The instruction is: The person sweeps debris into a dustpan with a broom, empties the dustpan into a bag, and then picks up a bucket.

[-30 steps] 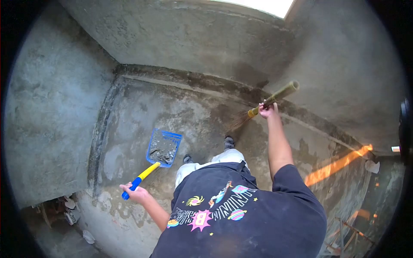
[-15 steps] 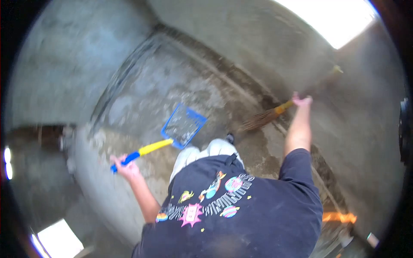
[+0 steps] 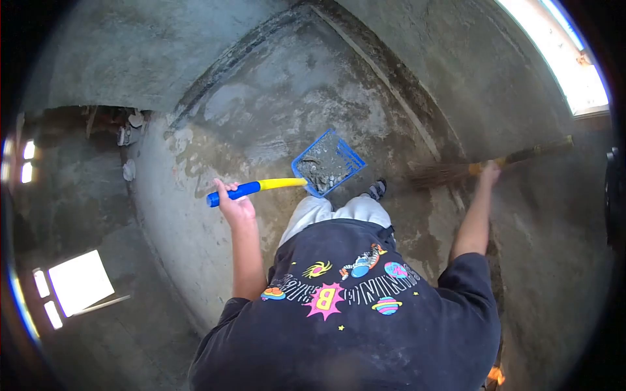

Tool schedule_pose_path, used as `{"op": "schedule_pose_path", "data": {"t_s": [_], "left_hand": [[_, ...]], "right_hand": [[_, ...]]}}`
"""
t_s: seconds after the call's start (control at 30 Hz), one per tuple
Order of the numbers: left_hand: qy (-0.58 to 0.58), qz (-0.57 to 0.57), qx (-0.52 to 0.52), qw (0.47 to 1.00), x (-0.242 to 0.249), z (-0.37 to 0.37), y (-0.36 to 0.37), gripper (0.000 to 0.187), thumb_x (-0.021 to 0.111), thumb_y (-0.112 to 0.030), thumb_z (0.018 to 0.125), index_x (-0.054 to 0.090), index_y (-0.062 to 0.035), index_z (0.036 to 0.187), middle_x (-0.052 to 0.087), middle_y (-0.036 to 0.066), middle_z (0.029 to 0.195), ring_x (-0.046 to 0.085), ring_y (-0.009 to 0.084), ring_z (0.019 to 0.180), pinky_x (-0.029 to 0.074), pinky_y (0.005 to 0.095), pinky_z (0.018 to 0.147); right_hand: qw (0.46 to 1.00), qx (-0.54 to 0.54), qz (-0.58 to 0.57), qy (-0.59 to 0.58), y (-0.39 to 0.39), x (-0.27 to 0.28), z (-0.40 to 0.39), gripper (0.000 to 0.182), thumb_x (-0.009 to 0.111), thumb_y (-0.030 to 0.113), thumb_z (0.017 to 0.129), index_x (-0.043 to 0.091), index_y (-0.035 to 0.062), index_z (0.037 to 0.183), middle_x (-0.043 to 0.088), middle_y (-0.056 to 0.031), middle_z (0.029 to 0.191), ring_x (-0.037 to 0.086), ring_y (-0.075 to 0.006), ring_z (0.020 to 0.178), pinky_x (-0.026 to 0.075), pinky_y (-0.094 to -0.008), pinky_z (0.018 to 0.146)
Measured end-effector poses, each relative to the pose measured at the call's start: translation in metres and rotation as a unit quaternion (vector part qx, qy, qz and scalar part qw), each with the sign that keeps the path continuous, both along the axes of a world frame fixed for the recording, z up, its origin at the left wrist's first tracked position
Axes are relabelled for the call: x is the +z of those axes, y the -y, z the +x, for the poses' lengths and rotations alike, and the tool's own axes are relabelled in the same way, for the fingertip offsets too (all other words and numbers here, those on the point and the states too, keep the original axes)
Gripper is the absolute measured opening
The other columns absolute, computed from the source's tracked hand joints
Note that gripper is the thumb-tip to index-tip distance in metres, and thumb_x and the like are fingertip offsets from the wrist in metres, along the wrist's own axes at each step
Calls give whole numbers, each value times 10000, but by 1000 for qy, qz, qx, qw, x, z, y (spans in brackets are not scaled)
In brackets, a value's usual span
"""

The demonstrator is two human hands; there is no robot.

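My left hand point(image 3: 237, 204) is closed round the blue-and-yellow handle of a blue dustpan point(image 3: 353, 155). Grey, crumbly debris point(image 3: 321, 168) lies in the pan, just beyond my legs. On the right, my right hand point(image 3: 490, 172) grips a straw broom point(image 3: 440, 174) near where the bristles join the stick. The broom is blurred by motion; its bristles point left, over the floor near the wall's foot, apart from the dustpan. The stick's far end extends right past my hand.
Rough concrete floor point(image 3: 261, 124) with damp patches runs up to a corner between walls. A narrow ledge point(image 3: 391, 85) follows the right wall point(image 3: 502, 85). My shod foot point(image 3: 377, 189) stands between dustpan and broom. At lower left is a bright opening point(image 3: 81, 282).
The view has shifted, showing more floor toward the corner. The broom has swung from a slant to nearly level across the view. Both hands keep their holds.
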State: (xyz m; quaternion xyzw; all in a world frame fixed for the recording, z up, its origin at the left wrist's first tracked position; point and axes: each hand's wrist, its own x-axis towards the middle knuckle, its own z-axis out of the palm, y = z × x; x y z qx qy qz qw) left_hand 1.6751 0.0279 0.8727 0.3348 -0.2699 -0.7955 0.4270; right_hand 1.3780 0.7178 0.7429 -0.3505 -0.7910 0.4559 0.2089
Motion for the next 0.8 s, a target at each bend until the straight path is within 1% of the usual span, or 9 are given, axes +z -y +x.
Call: {"op": "schedule_pose_path", "data": {"t_s": [0.1, 0.33, 0.37, 0.4, 0.47, 0.53, 0.6, 0.73, 0.8], "left_hand": [[-5, 17, -20, 1000, -17, 29, 90, 295, 586, -273, 897, 465, -119, 676, 463, 15, 620, 459, 149, 650, 392, 314, 757], [-67, 8, -63, 996, -7, 74, 121, 289, 583, -289, 897, 474, -121, 689, 471, -3, 634, 458, 133, 644, 396, 314, 769], [-69, 4, -64, 996, -3, 80, 118, 291, 582, -293, 897, 474, -122, 688, 472, -3, 636, 457, 131, 647, 396, 313, 768], [-81, 6, -69, 994, -4, 87, 114, 285, 586, -296, 895, 483, -118, 698, 478, -1, 647, 456, 126, 661, 392, 316, 770], [-89, -8, -70, 994, 10, 91, 105, 278, 590, -296, 893, 490, -115, 708, 480, 1, 652, 458, 124, 670, 388, 311, 771], [-113, -5, -88, 990, 10, 95, 110, 255, 609, -291, 882, 512, -104, 738, 489, 8, 673, 467, 123, 691, 378, 293, 775], [-108, -17, -89, 990, 25, 96, 103, 259, 609, -287, 882, 512, -107, 724, 496, 10, 686, 470, 131, 722, 371, 291, 788], [-70, -38, -101, 992, 31, 116, 80, 232, 614, -269, 882, 532, -98, 749, 519, 15, 731, 474, 126, 786, 362, 315, 811], [-68, -45, -119, 990, 29, 138, 64, 219, 621, -264, 878, 531, -95, 773, 522, 16, 762, 474, 125, 789, 360, 315, 812]], "right_hand": [[925, 119, -305, 191, 186, -45, 123, 188, 545, 268, 855, 488, 138, 731, 462, 8, 543, 413, -127, 406, 343, -269, 382], [859, 216, -317, 341, 357, -145, 237, 298, 589, 285, 822, 567, 66, 1022, 588, -60, 783, 548, -172, 601, 446, -330, 532], [854, 399, -60, 329, 368, -195, 238, 366, 600, 274, 796, 570, 39, 1075, 617, -105, 858, 592, -212, 724, 486, -340, 629], [858, 445, 112, 229, 407, -149, 260, 512, 657, 284, 748, 531, 14, 1165, 616, -165, 981, 600, -284, 888, 489, -354, 782], [831, 535, -9, 150, 479, -77, 290, 720, 727, 342, 682, 458, 11, 1261, 522, -216, 1202, 517, -345, 1100, 414, -390, 939], [791, 575, 205, -31, 543, -23, 320, 873, 769, 351, 641, 350, 22, 1333, 430, -209, 1306, 430, -353, 1195, 315, -428, 1021], [803, 537, 208, -153, 602, -15, 339, 975, 785, 367, 620, 267, 28, 1373, 362, -178, 1365, 346, -342, 1260, 219, -448, 1070], [864, 413, 193, -213, 696, -21, 354, 740, 763, 350, 670, 423, 63, 1261, 500, -140, 1218, 448, -311, 1164, 222, -456, 1056], [924, 333, 80, -170, 710, -39, 361, 351, 728, 306, 726, 565, 89, 949, 596, -103, 936, 552, -284, 928, 335, -426, 933]]}}
